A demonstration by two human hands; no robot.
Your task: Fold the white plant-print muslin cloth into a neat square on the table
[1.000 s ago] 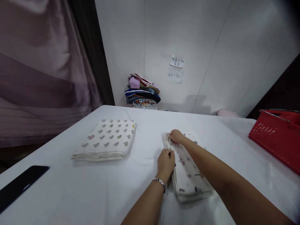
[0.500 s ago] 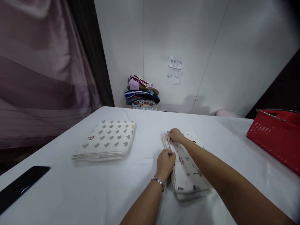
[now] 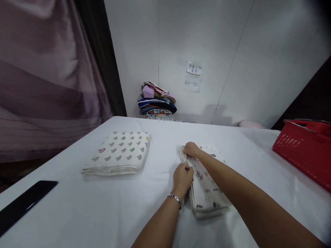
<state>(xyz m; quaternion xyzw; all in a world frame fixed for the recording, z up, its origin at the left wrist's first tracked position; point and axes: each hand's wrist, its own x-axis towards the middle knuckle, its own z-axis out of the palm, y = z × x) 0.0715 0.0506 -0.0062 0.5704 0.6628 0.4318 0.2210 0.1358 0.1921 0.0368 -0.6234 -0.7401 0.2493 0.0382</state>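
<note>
A folded white cloth with small printed marks [image 3: 207, 191] lies on the white table [image 3: 129, 213] in front of me. My left hand [image 3: 183, 179], with a silver bracelet at the wrist, pinches the cloth's left edge near its middle. My right hand [image 3: 191, 150] grips the same edge at the cloth's far left corner, fingers curled. A second folded white cloth with grey and coloured motifs [image 3: 119, 155] lies flat to the left, apart from both hands.
A red plastic basket [image 3: 305, 150] stands at the table's right edge. A black flat object [image 3: 24, 204] lies at the near left edge. A pile of folded colourful clothes [image 3: 157, 101] rests against the back wall under two paper notes [image 3: 193, 75]. A purple curtain hangs left.
Both hands have stayed on the cloth's left edge, shifting only slightly. The view has moved a little.
</note>
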